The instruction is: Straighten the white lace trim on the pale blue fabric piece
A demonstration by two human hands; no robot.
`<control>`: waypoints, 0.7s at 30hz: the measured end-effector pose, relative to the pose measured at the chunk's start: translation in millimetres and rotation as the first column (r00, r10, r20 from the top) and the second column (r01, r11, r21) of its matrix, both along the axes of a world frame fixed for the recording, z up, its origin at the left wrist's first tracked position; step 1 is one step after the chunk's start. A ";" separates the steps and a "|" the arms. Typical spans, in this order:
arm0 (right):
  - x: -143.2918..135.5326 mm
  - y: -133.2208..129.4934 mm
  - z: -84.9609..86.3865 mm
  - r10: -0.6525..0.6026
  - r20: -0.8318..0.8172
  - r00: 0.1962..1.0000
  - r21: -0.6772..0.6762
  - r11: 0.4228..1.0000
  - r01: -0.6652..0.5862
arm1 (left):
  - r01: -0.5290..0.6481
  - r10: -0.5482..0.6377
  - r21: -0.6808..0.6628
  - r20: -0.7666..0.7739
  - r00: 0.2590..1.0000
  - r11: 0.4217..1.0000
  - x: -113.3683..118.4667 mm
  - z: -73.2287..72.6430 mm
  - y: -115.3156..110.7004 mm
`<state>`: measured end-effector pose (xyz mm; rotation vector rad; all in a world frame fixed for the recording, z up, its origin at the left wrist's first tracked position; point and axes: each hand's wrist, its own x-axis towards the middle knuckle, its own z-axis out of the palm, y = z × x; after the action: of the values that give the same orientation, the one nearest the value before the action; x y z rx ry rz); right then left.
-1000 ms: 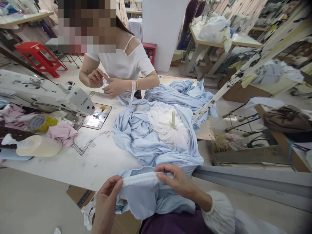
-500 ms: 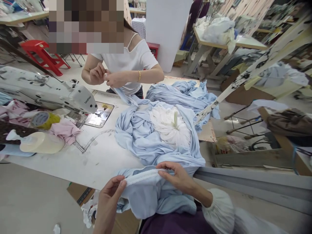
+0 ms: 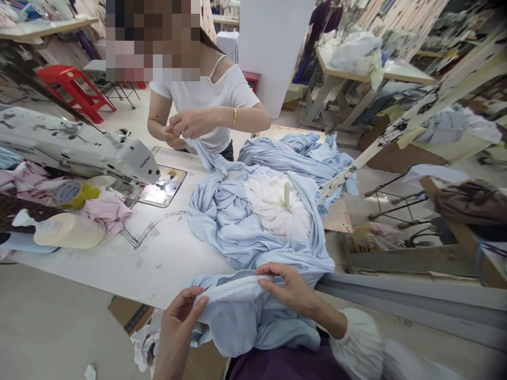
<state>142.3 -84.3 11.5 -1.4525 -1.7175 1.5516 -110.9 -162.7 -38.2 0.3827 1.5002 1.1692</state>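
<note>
Left hand point(image 3: 180, 322) pinches the near-left end of a white lace strip point(image 3: 233, 287) that runs along the edge of a pale blue garment point(image 3: 245, 316); fingers closed on lace and cloth together. Right hand point(image 3: 287, 287) grips the other end, thumb under, fingertips curled over the top. The strip is drawn fairly taut between the two hands, at the near table point(image 3: 119, 264) edge, the garment hanging into the lap. Just beyond the right hand lies a heap of blue fabric point(image 3: 237, 221) with a white ruffled piece point(image 3: 277, 203) on top. Well off beyond the left hand, a sewing machine point(image 3: 79, 150) and thread cones point(image 3: 69, 229). Across the table another person's hands point(image 3: 186, 126) work a blue strip. Judgement: to handle this well, keep the tension even, lace lying flat on the edge, no twist, pinches close to the seam line.
</note>
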 end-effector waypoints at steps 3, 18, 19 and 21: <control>-0.8 0.6 0.9 0.003 0.015 1.000 0.015 1.000 -0.004 | 0.000 0.000 0.006 -0.020 1.000 1.000 -1.6 -3.1 -0.8; 4.0 -15.2 -88.8 0.019 0.204 0.979 0.396 0.913 -0.101 | 0.329 -0.018 0.157 -0.882 0.471 0.931 38.0 -54.1 3.5; 4.4 -16.8 -95.0 0.019 0.216 0.976 0.434 0.894 -0.113 | 0.345 0.025 0.181 -0.911 0.411 0.921 38.5 -59.1 2.7; 4.7 -18.6 -102.4 0.019 0.232 0.973 0.492 0.860 -0.134 | 0.379 0.095 0.218 -0.944 0.316 0.899 38.4 -67.4 1.6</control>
<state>147.0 -102.9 -90.9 -1.3194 -2.1290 0.8834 -72.6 -161.1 -105.5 1.7540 2.1161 1.1203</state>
